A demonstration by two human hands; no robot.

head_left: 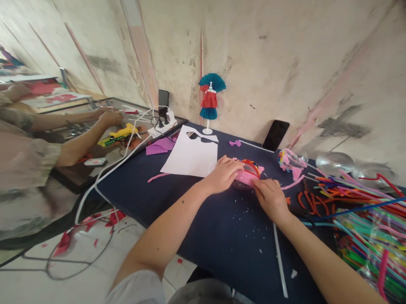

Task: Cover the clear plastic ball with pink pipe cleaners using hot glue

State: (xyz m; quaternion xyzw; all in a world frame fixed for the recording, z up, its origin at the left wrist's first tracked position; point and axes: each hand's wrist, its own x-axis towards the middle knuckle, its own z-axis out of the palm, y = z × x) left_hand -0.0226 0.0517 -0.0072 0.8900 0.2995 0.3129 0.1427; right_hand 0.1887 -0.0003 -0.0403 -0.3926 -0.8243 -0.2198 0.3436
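My left hand (223, 172) rests on a pink craft piece (247, 175) with a red-orange curved rim, fingers curled over its left side and pressing it to the dark blue table (226, 231). My right hand (270, 196) sits just right of the piece, fingers pinched at its lower right edge. Whatever the fingertips pinch is too small to name. Small white scraps lie on the cloth below both hands.
A white paper sheet (191, 157) lies behind my left hand. A paper doll on a stand (210, 100) and a black phone (275, 135) lean near the wall. Coloured straws and pipe cleaners (371, 225) pile at right. Another person's arms (88, 134) work at the left table beside a yellow glue gun (119, 134).
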